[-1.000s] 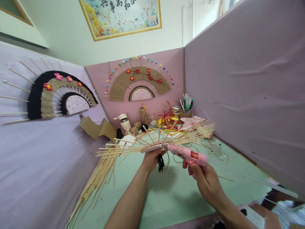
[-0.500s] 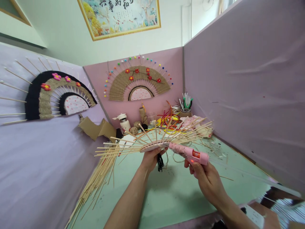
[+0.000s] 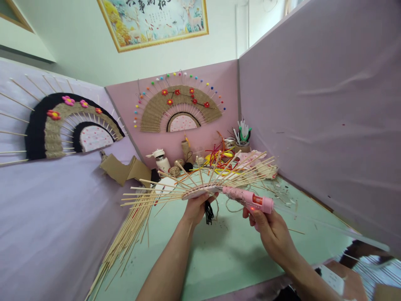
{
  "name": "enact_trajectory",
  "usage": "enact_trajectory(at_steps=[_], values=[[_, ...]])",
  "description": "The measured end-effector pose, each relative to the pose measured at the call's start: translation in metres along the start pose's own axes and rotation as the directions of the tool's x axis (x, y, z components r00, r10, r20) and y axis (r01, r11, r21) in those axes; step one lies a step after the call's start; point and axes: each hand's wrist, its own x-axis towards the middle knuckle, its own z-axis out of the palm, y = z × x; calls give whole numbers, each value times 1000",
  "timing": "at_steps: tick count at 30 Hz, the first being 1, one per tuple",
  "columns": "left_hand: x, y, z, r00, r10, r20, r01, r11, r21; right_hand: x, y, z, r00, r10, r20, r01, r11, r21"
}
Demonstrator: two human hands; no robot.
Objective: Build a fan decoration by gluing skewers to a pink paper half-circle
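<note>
Pale green table [image 3: 219, 259], lilac side panels, pink back panel [image 3: 125, 104], framed picture [image 3: 156, 25] on the wall above. Fan frame [image 3: 199, 191], a pale half-disc with wooden sticks fanning out, is up over the table, near the middle of my view. My left hand [image 3: 196, 209] grips its lower edge from below; fingers partly hidden. Black yarn tassel [image 3: 209, 213] hangs beside that hand. My right hand [image 3: 269, 230] is wrapped round a pink glue gun [image 3: 247, 200], red light on, nozzle pointing left at the half-disc's right end; touching or just beside, cannot tell.

Loose stick bundle [image 3: 125, 242] at table's left side. Behind the frame: white bottle [image 3: 162, 162], twine ball [image 3: 174, 171], tangled pipe cleaners [image 3: 213, 156], tool pot [image 3: 242, 147], patterned cloth [image 3: 250, 161]. 2 flowered fans up on panels: black-and-tan fan [image 3: 36, 129] left, tan fan [image 3: 150, 113] on the pink. Bent cardboard [image 3: 115, 167] by the left panel.
</note>
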Motion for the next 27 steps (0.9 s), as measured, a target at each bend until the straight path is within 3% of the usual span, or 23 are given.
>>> enact_trajectory(at_steps=[27], values=[[4,-3,-8,999,13,-34,-14,999,-41,6,2,-5,998,57,-35,-57,998,-4]])
